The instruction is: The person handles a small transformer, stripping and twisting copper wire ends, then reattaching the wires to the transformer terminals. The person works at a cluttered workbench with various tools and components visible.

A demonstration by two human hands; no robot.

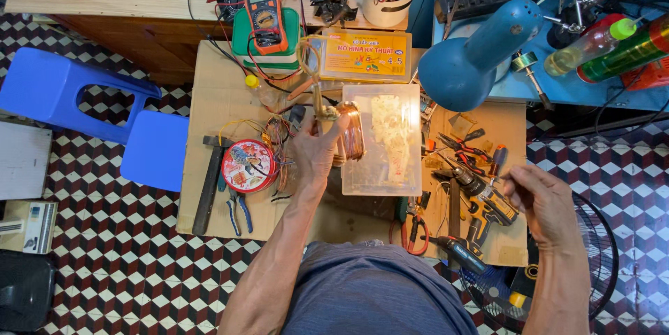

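At centre of the low wooden table [209,91], the left hand [315,150] holds up a coil of copper wire [352,131], fingers wrapped around its near edge, directly over the clear plastic tray [382,178]. At four o'clock from the coil, well apart, the right hand [543,199] is raised with fingertips pinched narrow; what they hold cannot be told. A round red tin [249,165] lies at nine o'clock of the left hand, a yellow cordless drill [488,213] just beside the right.

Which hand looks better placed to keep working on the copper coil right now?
Probably the left hand: it grips the copper coil above the clear plastic box. The right hand is off to the side near the cordless drill, pinching something too small to identify.
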